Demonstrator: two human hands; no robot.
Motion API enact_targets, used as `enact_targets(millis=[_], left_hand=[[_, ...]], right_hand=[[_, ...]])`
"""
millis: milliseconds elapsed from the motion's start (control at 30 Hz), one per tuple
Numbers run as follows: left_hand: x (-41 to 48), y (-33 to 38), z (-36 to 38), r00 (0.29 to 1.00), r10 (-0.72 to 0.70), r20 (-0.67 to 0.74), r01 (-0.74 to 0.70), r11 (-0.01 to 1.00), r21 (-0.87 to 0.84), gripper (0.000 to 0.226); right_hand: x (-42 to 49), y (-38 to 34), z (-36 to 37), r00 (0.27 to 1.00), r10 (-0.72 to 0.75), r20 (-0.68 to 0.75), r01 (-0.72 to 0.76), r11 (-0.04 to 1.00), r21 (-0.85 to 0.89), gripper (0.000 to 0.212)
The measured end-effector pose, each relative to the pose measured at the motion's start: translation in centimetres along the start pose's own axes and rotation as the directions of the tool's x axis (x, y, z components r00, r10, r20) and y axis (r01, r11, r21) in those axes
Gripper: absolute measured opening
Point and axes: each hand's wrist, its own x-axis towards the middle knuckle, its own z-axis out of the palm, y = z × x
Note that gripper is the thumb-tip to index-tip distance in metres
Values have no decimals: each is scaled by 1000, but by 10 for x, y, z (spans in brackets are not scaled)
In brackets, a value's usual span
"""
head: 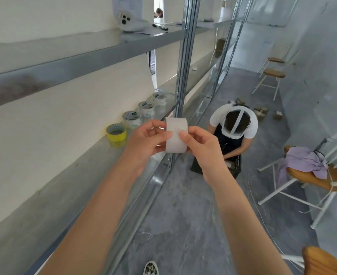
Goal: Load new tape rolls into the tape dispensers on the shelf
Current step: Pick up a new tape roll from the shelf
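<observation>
Both hands pinch a white tape roll (176, 135) held edge-on, its hole pointing left-right: left hand (145, 142) at nine o'clock, right hand (200, 147) at three, thumbs on the facing band. Beyond, at eleven o'clock, a yellow roll (116, 132) lies flat on the shelf (64, 179).

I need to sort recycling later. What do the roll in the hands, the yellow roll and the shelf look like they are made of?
Roll in hands: matte, whitish, likely paper or frosted plastic tape; the look leaves it open. Yellow roll: glossy yellow plastic tape, probably. Shelf: grey metal, judging by its dull sheen and the shiny steel upright.
</observation>
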Motion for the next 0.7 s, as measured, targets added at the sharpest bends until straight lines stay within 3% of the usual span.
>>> enact_targets(millis=[167,567,700], left_hand=[[73,-1,-7,1000,-11,-27,10,1000,-18,15],[190,-13,-20,998,-43,-38,44,999,14,12],[229,-21,-19,996,-53,-71,55,998,27,12]], right_hand=[[73,6,4,1000,-9,25,9,1000,4,7],[199,46,6,998,38,54,-41,997,58,20],[242,59,2,994,43,99,-52,995,86,15]])
